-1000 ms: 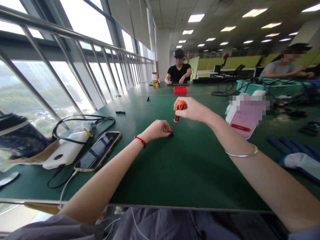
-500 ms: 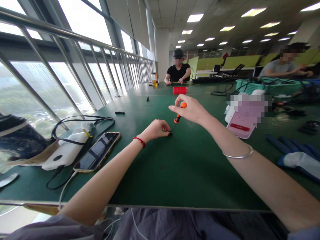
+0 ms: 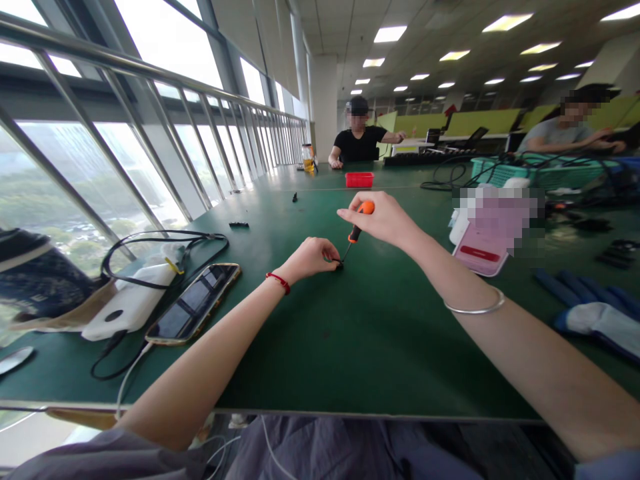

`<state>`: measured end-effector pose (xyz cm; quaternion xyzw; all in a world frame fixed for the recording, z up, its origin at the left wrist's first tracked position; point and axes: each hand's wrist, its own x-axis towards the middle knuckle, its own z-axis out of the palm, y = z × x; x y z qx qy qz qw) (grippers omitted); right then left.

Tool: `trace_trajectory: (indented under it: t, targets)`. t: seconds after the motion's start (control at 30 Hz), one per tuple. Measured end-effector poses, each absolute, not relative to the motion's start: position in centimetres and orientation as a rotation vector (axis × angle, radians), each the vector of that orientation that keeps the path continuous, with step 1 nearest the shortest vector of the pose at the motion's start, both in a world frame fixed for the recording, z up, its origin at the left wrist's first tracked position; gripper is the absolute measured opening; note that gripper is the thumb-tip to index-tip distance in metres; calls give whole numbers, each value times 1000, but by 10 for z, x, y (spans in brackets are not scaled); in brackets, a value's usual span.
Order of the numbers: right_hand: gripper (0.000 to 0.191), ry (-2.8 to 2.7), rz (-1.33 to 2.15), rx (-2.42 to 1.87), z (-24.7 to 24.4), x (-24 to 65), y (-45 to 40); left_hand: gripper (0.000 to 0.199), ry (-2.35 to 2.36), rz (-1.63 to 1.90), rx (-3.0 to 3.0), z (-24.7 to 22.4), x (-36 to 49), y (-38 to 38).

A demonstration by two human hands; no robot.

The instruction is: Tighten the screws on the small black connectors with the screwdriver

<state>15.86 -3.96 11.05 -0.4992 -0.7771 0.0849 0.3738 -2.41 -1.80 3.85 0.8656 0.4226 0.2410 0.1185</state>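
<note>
My right hand (image 3: 381,217) is closed around the orange handle of a screwdriver (image 3: 355,233). The shaft slants down to the left, and its tip meets a small black part (image 3: 340,265) on the green table (image 3: 320,353). My left hand (image 3: 315,257), with a red bracelet (image 3: 279,283) at the wrist, pinches that black part from the left. Its fine shape is too small to make out. Farther off lie two more black pieces, one at the left (image 3: 239,225) and one beyond it (image 3: 295,197).
A phone (image 3: 195,303), a white case (image 3: 133,300) and cables lie at left. At right are a pink phone (image 3: 483,243), blue gloves (image 3: 595,313) and a green basket (image 3: 550,172). A red tray (image 3: 359,180) stands ahead, before a seated person (image 3: 357,141).
My right hand's fingers have shifted slightly on the screwdriver handle, which leans a little differently. Across the table, the person has stretched one arm out to the side.
</note>
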Motion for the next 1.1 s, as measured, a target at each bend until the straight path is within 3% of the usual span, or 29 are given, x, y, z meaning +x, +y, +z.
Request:
trace_trajectory:
  t: [0.1,0.3,0.5,0.77,1.1]
  targets:
    - [27,-1985,262,-1201,116,163,-38,15,1246,766,2496,42,-24,-19]
    - [37,-1675,409,-1063,126,188,-47,13,1252,1241,2422,59,-20,-28]
    - [50,-1437,588,-989,107,217,-45,10,1256,1288,2416,59,-17,-28]
    - [24,-1606,772,-1126,50,207,-39,12,1105,1389,2613,43,-10,-44]
    - [27,-1884,527,-1322,37,174,-66,19,1043,1432,2781,38,-15,-64]
